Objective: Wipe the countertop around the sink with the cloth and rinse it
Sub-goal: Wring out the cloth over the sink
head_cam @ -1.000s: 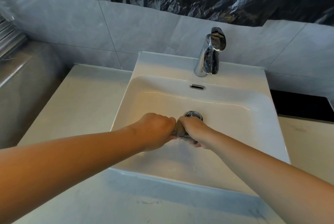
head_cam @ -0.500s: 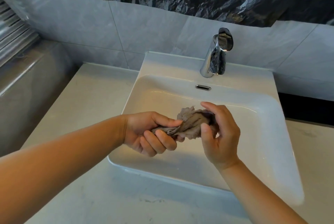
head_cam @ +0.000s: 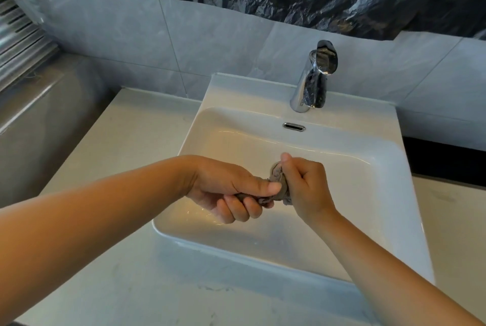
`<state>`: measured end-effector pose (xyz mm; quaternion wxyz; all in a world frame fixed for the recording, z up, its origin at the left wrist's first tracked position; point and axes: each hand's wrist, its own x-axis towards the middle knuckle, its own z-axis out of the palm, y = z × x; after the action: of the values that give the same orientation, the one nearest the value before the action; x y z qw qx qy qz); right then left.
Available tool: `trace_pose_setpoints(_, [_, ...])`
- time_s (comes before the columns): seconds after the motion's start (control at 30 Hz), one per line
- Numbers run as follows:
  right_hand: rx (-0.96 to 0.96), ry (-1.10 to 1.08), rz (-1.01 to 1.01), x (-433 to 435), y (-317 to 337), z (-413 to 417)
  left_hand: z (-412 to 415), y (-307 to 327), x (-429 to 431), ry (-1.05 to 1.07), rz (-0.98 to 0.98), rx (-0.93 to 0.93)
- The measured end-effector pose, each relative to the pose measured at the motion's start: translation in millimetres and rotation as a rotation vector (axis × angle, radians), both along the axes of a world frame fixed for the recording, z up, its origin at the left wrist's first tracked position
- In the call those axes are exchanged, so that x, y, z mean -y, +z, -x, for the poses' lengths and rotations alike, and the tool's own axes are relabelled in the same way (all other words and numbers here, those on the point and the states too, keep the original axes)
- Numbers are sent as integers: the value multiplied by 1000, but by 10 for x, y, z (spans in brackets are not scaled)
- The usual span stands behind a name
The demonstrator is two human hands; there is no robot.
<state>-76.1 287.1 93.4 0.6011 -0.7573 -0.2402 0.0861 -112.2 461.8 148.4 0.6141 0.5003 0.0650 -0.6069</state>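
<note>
Over the sink point(head_cam: 389, 194), both hands, left point(head_cam: 228, 189) and right point(head_cam: 305, 189), gripped the bunched cloth point(head_cam: 280, 186), apparently wringing it; next likely needed another twist.

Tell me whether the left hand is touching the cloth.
Touching. In the head view the left hand grips one end of the twisted cloth, thumb and fingers curled round it, above the sink.
</note>
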Motion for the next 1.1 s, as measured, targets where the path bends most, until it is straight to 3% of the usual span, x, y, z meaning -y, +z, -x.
trace_pose_setpoints(0.17, [-55,47,209,24,-20,-32,91,-9,192,-96,-491,517])
trace_pose_setpoints(0.33, [-297,48,344,-30,-66,-88,155,-161,316,-321,-1021,1013])
trace_pose_setpoints(0.4, [-412,58,447,-68,-119,-98,157,-243,302,-474,-1144,1188])
trace_pose_setpoints(0.53, [-784,52,558,-87,-189,-91,60,-323,230,-703,-1179,1385])
trace_pose_setpoints(0.63, [-954,68,496,-60,-181,-116,-8,-329,219,-749,-1164,1435])
trace_pose_setpoints(0.87, [-972,211,491,25,-103,-228,-36,-376,238,-749,-1187,1476])
trace_pose_setpoints(1.1, [-992,182,505,-11,-105,-199,-56,-382,217,-763,-1199,1497])
